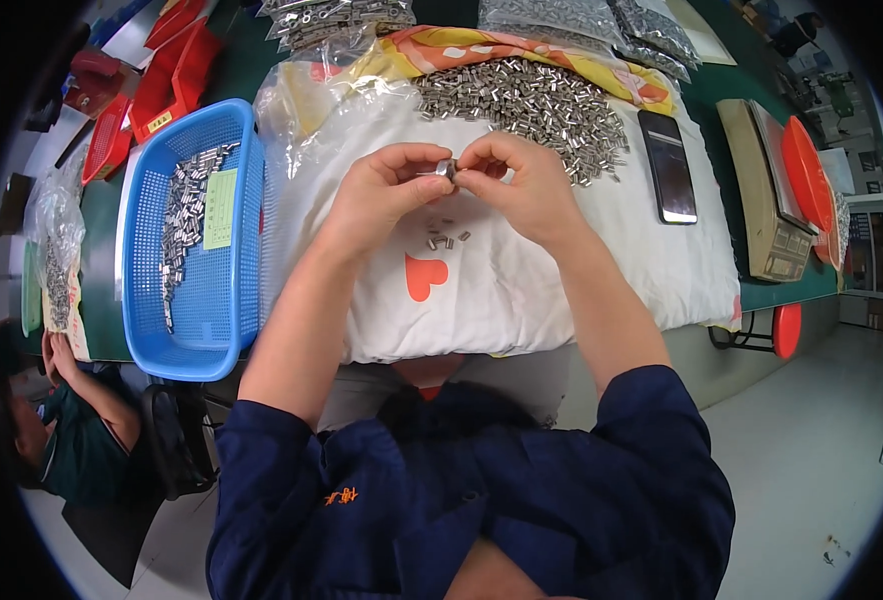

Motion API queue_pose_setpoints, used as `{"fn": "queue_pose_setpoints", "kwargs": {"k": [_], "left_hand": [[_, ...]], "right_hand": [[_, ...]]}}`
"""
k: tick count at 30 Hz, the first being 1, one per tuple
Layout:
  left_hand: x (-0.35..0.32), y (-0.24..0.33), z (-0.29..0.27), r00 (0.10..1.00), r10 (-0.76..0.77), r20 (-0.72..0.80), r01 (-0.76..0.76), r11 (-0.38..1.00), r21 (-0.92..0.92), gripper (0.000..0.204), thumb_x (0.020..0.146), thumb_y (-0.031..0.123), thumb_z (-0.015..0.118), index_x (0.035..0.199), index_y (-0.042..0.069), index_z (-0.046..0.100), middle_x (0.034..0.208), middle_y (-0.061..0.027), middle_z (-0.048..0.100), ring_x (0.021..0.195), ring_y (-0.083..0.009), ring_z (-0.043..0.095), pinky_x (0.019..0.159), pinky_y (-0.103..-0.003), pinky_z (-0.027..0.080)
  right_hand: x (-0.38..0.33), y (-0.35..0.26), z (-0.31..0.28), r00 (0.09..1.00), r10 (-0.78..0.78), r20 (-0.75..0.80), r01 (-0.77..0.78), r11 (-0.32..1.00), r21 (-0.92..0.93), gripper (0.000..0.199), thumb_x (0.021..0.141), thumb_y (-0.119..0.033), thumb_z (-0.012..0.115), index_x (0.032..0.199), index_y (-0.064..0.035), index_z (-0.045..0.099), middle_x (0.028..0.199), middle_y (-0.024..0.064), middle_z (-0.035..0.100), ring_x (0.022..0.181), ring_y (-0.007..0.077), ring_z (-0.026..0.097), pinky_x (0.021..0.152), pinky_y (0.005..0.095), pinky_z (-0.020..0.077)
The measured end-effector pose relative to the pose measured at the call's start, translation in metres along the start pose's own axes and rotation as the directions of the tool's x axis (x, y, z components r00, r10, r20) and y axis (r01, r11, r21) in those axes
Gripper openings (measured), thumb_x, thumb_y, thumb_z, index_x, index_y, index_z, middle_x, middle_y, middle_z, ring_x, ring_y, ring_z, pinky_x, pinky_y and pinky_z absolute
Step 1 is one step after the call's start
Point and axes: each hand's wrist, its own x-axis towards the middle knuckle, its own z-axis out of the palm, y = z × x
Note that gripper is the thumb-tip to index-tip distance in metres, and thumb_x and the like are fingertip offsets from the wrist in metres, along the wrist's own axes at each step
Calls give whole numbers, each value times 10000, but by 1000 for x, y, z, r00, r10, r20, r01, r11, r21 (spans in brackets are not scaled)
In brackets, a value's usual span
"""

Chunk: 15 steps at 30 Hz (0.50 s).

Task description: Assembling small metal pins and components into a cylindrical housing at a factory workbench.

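Over the white cloth, my left hand and my right hand meet fingertip to fingertip, both closed in a pinch. Between them is a small shiny metal cylinder, seemingly gripped from both sides. Whether a second part sits at the right fingertips is too small to tell. Several loose metal cylinders lie just below the hands, above a red heart printed on the cloth. A wide pile of similar short metal cylinders spreads beyond my hands.
At the left stands a blue plastic basket with metal cylinders and a paper slip inside. A phone lies right of the pile, near a beige box-like device. Bagged parts line the back; red bins stand far left. Another person sits at left.
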Motion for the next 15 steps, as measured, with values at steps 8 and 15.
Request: {"fn": "queue_pose_setpoints", "kwargs": {"k": [8,15], "left_hand": [[0,2,6,997,-68,23,65,993,99,266,748,24,599,1007,1,542,914,-36,591,817,-89,552,739,-215,446],[1,0,4,998,-46,51,41,995,93,257,751,24,595,1001,1,539,914,-29,587,823,-80,545,741,-209,444]], "right_hand": [[1,17,-56,972,36,-230,-148,857,-494,130,713,-124,588,797,-25,585,701,71,582,596,143,527,562,253,424],[-3,26,-35,993,108,-42,-102,647,-756,85,683,-108,569,720,-32,575,690,98,560,661,244,549,617,346,435]]}}
